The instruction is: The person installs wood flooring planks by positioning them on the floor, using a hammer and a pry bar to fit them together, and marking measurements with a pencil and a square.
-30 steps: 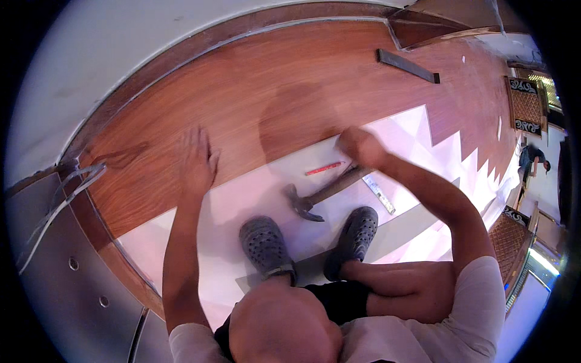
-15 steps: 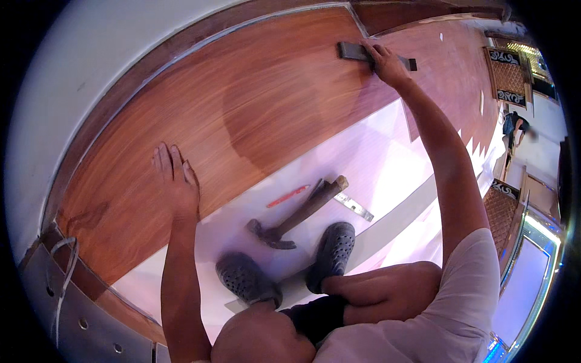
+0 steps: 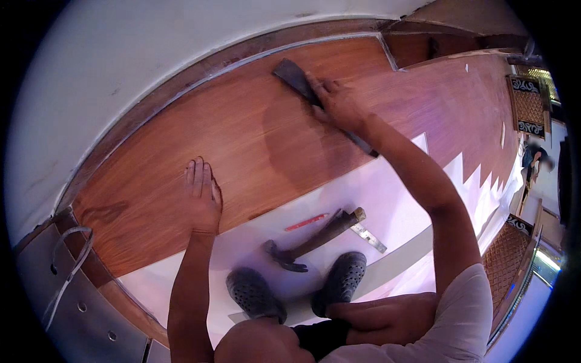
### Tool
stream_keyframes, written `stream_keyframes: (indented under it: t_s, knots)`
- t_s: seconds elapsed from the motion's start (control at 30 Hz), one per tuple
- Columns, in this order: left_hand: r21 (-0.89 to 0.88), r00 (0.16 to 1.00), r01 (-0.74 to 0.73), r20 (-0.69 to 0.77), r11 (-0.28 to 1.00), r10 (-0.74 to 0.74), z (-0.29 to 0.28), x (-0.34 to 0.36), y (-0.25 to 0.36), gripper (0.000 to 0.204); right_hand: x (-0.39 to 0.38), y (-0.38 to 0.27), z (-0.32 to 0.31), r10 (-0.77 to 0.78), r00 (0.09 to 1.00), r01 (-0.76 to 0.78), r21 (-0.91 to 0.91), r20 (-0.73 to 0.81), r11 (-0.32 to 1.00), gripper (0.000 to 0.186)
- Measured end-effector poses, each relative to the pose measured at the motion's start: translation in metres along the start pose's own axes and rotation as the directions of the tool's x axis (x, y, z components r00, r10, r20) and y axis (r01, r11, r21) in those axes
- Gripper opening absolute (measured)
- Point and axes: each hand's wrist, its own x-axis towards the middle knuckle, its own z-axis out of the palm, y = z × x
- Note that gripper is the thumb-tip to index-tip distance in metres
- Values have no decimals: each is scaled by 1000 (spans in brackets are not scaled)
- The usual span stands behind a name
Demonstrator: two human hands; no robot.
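Observation:
My left hand lies palm down on the reddish-brown wood-look planks, fingers stretched out and holding nothing. Farther off to the right, my right hand grips a long, flat, dark grey bar that lies slantwise across the planks. My palm and fingers cover the middle of the bar. On the pale underlay in front of my shoes rests a claw hammer with a worn wooden handle. Beside it are a slim red marking tool, like a pencil, and a metal strip like a ruler, partly under the handle.
A white wall with a brown skirting bounds the far side. Grey panelling with a loose white cable stands at the left. Stepped plank ends meet pale underlay at the right. Another person is bent over far right.
My right hand has brought the dark bar left and nearer, and the bar has turned to a steeper slant. My left hand stays flat on the planks. The view has shifted.

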Motion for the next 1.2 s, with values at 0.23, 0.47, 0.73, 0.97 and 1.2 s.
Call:
stream_keyframes:
  t_s: [0.23, 0.47, 0.73, 0.97, 1.2]
  knots:
    - [-79, 997, 77, -25, 994, -79, -2, -1, 5, 42, 34, -60, 18, 261, 965, -262, -41, -17, 964, 76]
    - [-81, 994, 67, -80, 994, -73, 6, -4, 2, 42, 43, -78, 22, 395, 918, -393, -45, 33, 918, 75]
    - [-89, 997, 43, -63, 995, -49, 1, 0, 1, 43, 37, -63, 31, 407, 913, -407, -21, -22, 913, 78]
    - [-84, 994, 43, -97, 996, -51, 7, -1, 2, 44, 25, -8, 20, 391, 920, -391, -15, -6, 920, 76]
    - [-25, 998, 57, -34, 998, -58, -5, -2, 2, 45, 26, -15, 24, 245, 969, -237, -156, 38, 959, 75]
